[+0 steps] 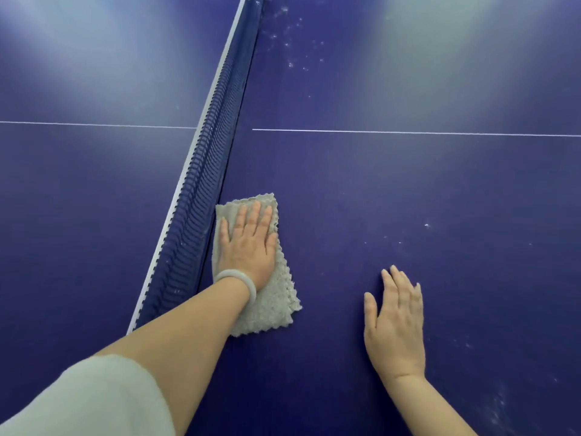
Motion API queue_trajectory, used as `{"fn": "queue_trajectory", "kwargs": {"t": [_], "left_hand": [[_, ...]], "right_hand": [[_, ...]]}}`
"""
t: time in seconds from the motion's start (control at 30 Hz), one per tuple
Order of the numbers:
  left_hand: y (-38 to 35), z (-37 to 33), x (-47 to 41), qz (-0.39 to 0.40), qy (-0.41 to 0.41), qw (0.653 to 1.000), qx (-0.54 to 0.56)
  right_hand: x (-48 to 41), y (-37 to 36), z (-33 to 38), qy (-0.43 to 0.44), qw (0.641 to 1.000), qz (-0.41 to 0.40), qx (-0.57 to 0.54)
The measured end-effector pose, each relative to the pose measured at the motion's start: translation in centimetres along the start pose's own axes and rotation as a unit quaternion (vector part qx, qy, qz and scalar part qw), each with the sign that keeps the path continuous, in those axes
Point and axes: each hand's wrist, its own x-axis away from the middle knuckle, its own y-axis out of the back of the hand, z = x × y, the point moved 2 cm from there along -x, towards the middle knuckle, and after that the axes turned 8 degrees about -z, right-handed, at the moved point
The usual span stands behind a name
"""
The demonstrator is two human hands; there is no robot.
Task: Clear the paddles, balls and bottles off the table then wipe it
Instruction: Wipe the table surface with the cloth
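- Head view, nearest: pale sleeve on the left arm, bracelet at the wrist.
- Left hand: fingers straight, pressed the cloth flat to the table, just beside the net.
- Right hand: lay flat on bare table, grasping nothing, apart from the cloth.
- Paddles, balls, bottles: none were in view; clearing judged done, wiping in hand.
- Next move, judged: push the cloth with even pressure toward the white specks far along the net.
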Motion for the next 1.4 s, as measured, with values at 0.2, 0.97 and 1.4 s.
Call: {"fn": "queue_trajectory", "kwargs": {"t": [0.2, 0.97, 1.4], "left_hand": [[-0.1, -2.4, 1.7, 0.013, 0.006, 1.000, 0.011], [0.4, -4.0, 13.0, 0.065, -0.399, 0.915, 0.014], [0.1, -4.4, 9.0, 0.010, -0.033, 0.999, 0.002]], "right_hand": [[-0.6, -0.6, 0.4, 0.024, 0.995, 0.023, 0.089], [-0.7, -0.4, 0.3, 0.034, 0.995, 0.023, 0.088], [-0.7, -0.5, 0.2, 0.033, 0.995, 0.023, 0.095]]}}
